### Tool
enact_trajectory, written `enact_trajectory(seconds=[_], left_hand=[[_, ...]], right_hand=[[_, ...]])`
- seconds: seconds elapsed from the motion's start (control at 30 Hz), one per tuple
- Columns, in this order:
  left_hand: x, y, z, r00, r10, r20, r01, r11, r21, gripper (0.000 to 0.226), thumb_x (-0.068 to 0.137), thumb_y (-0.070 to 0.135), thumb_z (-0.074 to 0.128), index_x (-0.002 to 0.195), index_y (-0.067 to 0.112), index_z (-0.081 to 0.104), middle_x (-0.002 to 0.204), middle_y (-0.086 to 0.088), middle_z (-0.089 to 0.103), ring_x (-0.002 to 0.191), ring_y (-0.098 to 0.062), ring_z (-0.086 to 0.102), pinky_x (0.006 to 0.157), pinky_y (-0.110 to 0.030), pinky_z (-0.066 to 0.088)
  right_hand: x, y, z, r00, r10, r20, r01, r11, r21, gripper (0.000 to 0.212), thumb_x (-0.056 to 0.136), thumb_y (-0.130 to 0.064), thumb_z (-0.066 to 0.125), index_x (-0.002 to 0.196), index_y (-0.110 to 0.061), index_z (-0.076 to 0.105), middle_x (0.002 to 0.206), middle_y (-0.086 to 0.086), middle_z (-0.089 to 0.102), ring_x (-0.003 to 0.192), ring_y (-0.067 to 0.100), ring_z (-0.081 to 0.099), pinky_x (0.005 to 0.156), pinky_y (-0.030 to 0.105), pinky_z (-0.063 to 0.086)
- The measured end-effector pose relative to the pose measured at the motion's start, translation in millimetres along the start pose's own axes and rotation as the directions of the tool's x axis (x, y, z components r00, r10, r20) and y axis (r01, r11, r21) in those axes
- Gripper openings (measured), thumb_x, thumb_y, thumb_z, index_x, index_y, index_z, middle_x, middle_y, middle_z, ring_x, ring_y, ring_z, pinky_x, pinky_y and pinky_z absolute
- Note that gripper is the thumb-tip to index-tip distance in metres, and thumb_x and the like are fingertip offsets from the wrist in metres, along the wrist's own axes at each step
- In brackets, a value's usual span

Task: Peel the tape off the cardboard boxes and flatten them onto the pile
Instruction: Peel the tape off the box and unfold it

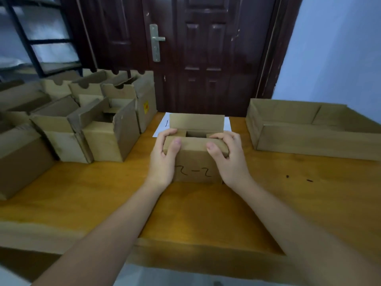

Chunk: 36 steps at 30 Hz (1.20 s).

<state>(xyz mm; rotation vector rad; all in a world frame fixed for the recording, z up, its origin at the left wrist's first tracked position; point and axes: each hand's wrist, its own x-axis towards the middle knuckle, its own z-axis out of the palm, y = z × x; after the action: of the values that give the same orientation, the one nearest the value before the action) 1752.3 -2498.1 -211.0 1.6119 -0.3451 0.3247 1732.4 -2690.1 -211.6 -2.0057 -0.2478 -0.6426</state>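
Observation:
A small cardboard box (195, 168) marked "2-2" on its near face stands upright in the middle of the wooden table (86, 195). Its far flap stands up and the top is partly open, showing a dark gap. My left hand (165, 159) grips the box's near top flap at the left corner, thumb on the front and fingers curled over the edge. At the right corner my right hand (228, 157) grips the same flap in the same way. No tape is visible on the box.
Several open cardboard boxes (99, 129) crowd the table's left side. A wide shallow cardboard tray (309, 139) sits at the right. A white sheet of paper (161, 126) lies under the box's far side. A dark door (206, 54) stands behind the table.

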Motion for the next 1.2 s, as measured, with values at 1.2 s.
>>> enact_trajectory(seconds=[1.2], left_hand=[[2, -2, 7, 0.993, 0.011, 0.119, -0.019, 0.997, 0.071, 0.053, 0.086, 0.071, 0.042, 0.131, 0.044, 0.048, 0.125, 0.030, 0.048, 0.115, 0.003, 0.050, 0.083, -0.019, 0.047]], right_hand=[[-23, -4, -6, 0.981, 0.069, -0.183, -0.077, 0.996, -0.042, 0.038, 0.086, -0.066, 0.047, 0.118, -0.047, 0.055, 0.135, -0.025, 0.042, 0.128, -0.007, 0.041, 0.095, 0.000, 0.032]])
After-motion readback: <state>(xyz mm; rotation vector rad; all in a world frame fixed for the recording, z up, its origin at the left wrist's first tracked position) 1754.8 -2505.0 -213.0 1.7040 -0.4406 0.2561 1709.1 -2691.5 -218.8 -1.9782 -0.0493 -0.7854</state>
